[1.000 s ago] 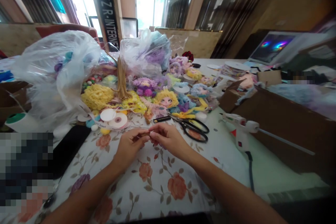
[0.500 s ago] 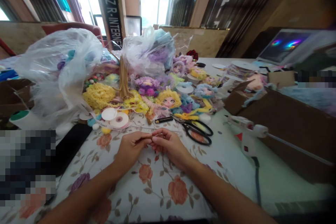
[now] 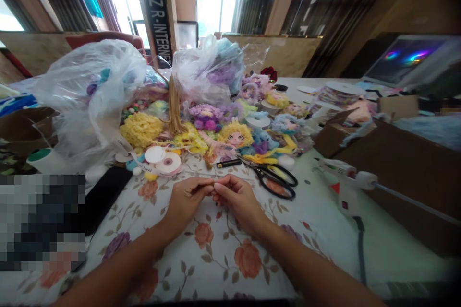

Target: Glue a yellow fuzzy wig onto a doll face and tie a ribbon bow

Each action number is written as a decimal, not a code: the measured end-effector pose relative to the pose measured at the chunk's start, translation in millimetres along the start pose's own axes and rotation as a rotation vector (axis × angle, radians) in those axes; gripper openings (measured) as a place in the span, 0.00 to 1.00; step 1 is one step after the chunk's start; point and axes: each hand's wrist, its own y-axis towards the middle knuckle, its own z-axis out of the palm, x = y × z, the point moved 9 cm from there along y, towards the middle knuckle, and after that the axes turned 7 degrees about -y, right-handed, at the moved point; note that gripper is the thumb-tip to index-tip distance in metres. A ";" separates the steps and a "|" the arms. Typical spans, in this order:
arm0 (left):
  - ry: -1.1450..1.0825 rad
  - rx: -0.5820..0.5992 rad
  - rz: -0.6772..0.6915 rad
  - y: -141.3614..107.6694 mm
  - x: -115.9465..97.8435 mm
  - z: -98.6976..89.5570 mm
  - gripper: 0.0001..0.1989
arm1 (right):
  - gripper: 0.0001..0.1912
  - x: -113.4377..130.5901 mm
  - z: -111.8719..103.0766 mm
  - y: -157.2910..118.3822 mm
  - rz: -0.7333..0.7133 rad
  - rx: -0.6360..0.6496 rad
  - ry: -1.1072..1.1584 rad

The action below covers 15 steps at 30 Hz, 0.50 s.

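My left hand [image 3: 188, 200] and my right hand [image 3: 237, 201] meet over the flowered tablecloth [image 3: 173, 264], fingertips pinched together and touching. Whatever sits between the fingers is too small or too hidden to make out. Just beyond them lie a small black stick-shaped item [image 3: 229, 163] and black-handled scissors [image 3: 277, 180], the scissors to the right. Behind these is a doll head with curly yellow hair [image 3: 236, 136]. White ribbon spools [image 3: 168, 163] lie up and left of my left hand.
A white glue gun [image 3: 345, 187] with its cord lies at the right before a brown cardboard box [image 3: 403, 182]. A black phone-like slab [image 3: 104, 196] is at left. Plastic bags [image 3: 97, 91], yellow yarn [image 3: 141, 129] and a thread cone [image 3: 45, 160] crowd the back.
The view has shifted slightly, so the scene sits a little further right. Both hands stay pinched together, with the fingers slightly closer.
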 end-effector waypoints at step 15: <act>-0.084 0.056 -0.127 1.5 8.0 -4.9 0.09 | 0.12 1.9 -0.3 2.1 0.001 0.087 -0.102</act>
